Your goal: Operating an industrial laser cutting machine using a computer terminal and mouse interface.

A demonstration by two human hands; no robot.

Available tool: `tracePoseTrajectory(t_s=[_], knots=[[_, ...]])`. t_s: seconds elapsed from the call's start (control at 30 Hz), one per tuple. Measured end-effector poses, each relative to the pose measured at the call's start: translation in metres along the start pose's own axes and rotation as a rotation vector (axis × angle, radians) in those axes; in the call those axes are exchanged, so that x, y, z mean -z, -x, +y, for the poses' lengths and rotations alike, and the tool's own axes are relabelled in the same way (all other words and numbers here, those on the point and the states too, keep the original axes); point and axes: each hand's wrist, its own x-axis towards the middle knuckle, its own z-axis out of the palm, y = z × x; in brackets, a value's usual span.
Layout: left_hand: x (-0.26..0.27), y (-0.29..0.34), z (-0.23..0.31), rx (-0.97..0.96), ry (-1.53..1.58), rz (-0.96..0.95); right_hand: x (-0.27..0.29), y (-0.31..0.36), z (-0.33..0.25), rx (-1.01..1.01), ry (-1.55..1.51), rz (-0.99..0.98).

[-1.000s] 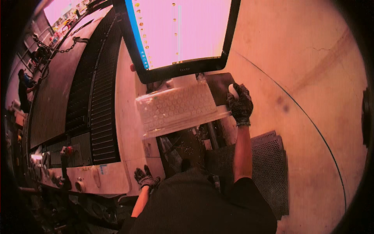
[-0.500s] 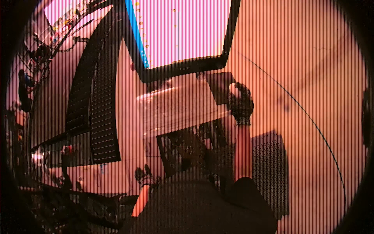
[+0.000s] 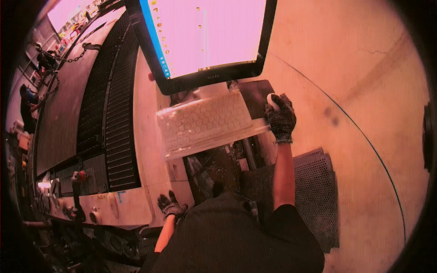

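My right hand, in a dark patterned glove, is closed over a pale computer mouse. Under it lies a dark mouse pad. To the left of that hand a keyboard sits beneath a clear, shiny cover. Above the keyboard stands a monitor with a lit, mostly blank window and a blue strip of icons down its left side. My left hand, gloved too, rests low by the edge of the machine's pale ledge, fingers spread and nothing in them.
A large machine with a dark slatted bed runs along the left, a chain at its far end. Another person is at the far left. Perforated metal sheets lie low on the right, and a thin cable curves across the floor.
The view has shifted slightly, so the monitor and keyboard sit a little further left and up. My right hand stays on the mouse; my left hand has barely moved.
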Motion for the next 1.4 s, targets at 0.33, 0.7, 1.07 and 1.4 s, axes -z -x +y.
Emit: tracePoseTrajectory(t_s=[0.33, 0.7, 1.07, 1.4], knots=[[0.001, 0.005, 0.001, -0.032, 0.029, 0.035, 0.003, -0.001, -0.002, 0.024, 0.003, -0.005], [-0.001, 0.005, 0.001, -0.033, -0.006, 0.063, 0.004, -0.001, -0.004, 0.026, 0.006, 0.012], [0.011, 0.014, 0.005, -0.030, 0.053, 0.037, 0.006, -0.001, -0.009, 0.000, 0.002, 0.011], [-0.011, -0.006, -0.005, -0.002, 0.068, 0.071, 0.003, 0.000, 0.002, 0.079, -0.188, 0.034]])
